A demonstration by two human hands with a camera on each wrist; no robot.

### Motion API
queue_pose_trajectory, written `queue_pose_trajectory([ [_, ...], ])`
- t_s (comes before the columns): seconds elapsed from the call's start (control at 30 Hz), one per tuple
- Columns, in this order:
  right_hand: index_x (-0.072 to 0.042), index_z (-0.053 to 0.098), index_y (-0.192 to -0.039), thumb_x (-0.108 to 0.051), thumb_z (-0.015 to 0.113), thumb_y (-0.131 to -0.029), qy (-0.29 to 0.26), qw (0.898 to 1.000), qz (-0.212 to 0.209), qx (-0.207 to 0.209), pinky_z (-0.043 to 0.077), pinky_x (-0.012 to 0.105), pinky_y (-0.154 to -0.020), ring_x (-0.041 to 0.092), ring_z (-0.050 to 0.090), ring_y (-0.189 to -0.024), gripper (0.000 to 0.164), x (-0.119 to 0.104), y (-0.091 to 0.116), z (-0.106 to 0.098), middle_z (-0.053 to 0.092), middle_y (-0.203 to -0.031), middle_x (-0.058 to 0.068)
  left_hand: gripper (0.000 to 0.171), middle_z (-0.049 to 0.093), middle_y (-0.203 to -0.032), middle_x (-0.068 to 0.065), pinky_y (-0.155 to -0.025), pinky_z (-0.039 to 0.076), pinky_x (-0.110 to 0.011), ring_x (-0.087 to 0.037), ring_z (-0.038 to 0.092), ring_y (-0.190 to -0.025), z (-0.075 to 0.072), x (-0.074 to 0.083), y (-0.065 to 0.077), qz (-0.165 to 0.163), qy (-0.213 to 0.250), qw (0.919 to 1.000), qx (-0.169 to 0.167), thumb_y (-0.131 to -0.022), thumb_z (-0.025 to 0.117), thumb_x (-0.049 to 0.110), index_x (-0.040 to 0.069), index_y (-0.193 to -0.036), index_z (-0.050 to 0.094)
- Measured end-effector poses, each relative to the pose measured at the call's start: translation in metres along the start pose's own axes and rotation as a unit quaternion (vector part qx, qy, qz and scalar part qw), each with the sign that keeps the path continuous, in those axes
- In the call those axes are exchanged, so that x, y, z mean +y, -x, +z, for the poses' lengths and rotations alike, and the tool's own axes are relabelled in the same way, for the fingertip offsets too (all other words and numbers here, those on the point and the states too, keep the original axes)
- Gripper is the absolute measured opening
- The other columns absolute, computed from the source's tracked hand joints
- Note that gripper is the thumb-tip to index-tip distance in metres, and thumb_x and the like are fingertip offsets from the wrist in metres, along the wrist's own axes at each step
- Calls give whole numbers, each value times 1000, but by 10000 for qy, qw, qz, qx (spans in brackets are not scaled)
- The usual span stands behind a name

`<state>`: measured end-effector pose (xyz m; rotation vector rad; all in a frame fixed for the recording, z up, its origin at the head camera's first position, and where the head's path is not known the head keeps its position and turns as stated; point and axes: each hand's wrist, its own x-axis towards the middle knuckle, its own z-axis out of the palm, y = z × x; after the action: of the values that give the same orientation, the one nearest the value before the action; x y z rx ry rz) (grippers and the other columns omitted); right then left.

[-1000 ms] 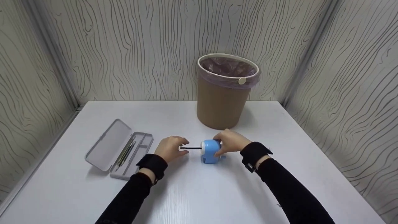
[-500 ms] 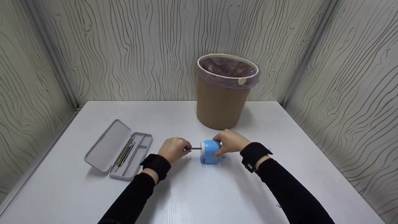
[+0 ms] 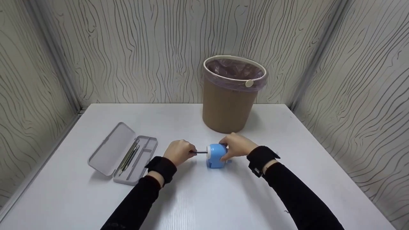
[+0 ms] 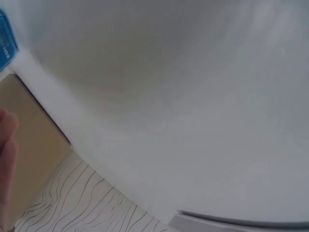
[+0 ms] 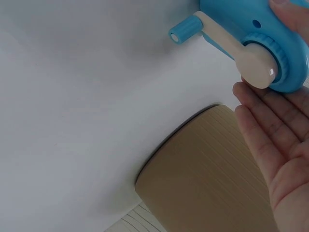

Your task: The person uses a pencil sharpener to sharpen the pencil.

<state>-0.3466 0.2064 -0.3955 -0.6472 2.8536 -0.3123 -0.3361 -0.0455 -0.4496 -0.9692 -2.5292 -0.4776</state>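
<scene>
A blue hand-crank pencil sharpener (image 3: 217, 157) stands on the white table in the head view. My right hand (image 3: 239, 146) grips its body, with the thumb on one side and the fingers on the other. In the right wrist view its pale crank arm (image 5: 227, 36) ends in a blue knob (image 5: 186, 30), which the hand does not touch. My left hand (image 3: 179, 152) pinches the outer end of a dark pencil (image 3: 202, 152). That pencil lies level, and its other end meets the sharpener's white front; the tip is hidden. In the left wrist view only fingertips (image 4: 7, 140) show.
Left of my left hand lies an open grey pencil case (image 3: 110, 148) with several pencils (image 3: 128, 158) inside. Behind the sharpener stands a brown bin (image 3: 228, 108) with a purple liner. Patterned walls (image 3: 143, 51) enclose the table's back and sides.
The left hand's fingers have closed from a spread pose around the pencil's outer end, and the hand has moved slightly right. The right hand and sharpener have stayed put.
</scene>
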Motion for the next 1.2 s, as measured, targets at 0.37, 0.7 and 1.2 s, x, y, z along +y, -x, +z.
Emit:
queue_pose_trajectory([
  [0.37, -4, 75, -118, -32, 93, -74, -77, 10000, -39, -2, 58, 45, -101, 19, 67, -98, 55, -1, 1, -1, 79, -112, 9, 5, 81, -81, -2, -70, 62, -33, -19, 76, -74, -1, -3, -4, -31, 192, 9997, -113, -82, 85, 15, 10, -84, 84],
  [0.7, -2, 76, -116, -31, 93, -73, 20, 9999, -123, 68, 60, 43, -97, 18, 68, -93, 55, 0, 0, 0, 79, -108, 9, 5, 81, -82, -2, -72, 62, -35, -20, 75, -75, -5, -5, -5, -128, 247, 9992, -285, -83, 85, 14, 10, -85, 84],
  [1.2, 0, 76, -115, -30, 93, -74, -79, 9997, -218, 47, 60, 43, -97, 16, 71, -90, 54, 1, -1, 1, 80, -108, 11, 4, 81, -84, -4, -75, 62, -35, -20, 75, -77, -9, -7, -5, -357, 379, 9971, -546, -84, 84, 13, 9, -86, 84],
])
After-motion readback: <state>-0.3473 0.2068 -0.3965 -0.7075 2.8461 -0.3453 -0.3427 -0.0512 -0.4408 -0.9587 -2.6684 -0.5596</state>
